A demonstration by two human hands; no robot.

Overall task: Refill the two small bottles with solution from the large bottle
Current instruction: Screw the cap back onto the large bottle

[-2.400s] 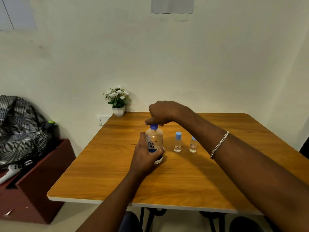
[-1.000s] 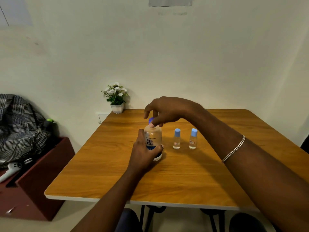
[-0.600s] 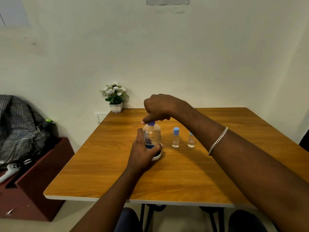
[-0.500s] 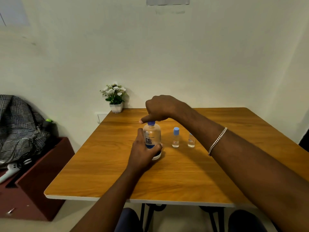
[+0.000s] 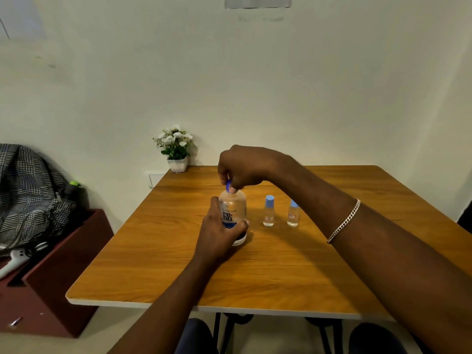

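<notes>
The large clear bottle (image 5: 233, 209) with a blue-lettered label stands upright near the middle of the wooden table (image 5: 268, 272). My left hand (image 5: 219, 232) wraps around its lower body. My right hand (image 5: 245, 168) reaches over from the right and pinches its blue cap (image 5: 228, 185) at the top. Two small clear bottles with light blue caps stand to the right: one (image 5: 268, 212) nearer the large bottle, the other (image 5: 293, 214) partly behind my right forearm.
A small white pot of white flowers (image 5: 176, 149) sits at the table's back left corner against the wall. Left of the table a dark red cabinet (image 5: 51, 272) holds a checked bag (image 5: 28, 190) and a white controller (image 5: 14, 260).
My right hand has kept working on the large bottle's cap, its fingers shifting around it. My left hand stays on the bottle's body. The small bottles have not moved.
</notes>
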